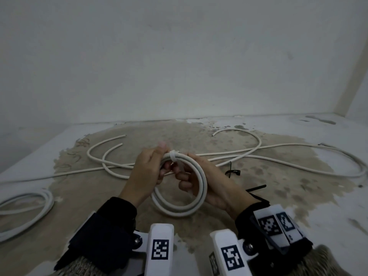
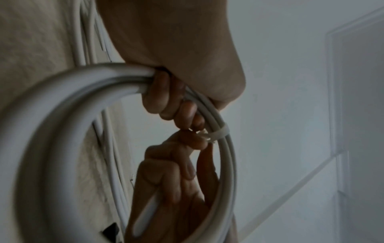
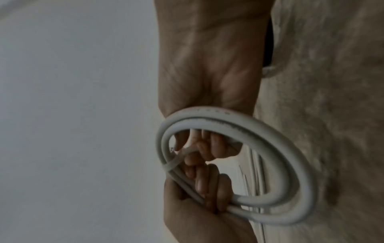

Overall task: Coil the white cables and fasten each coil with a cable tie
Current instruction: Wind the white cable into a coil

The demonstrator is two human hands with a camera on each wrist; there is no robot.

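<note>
Fingers [image 1: 169, 168] of both hands grip tied coil [image 1: 185, 208] above stained floor [image 1: 278, 186] by wall [image 1: 179, 56].

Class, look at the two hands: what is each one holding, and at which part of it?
The left hand grips the white cable coil at its top, beside the white cable tie. The right hand pinches the tie's loose tail inside the coil.
</note>
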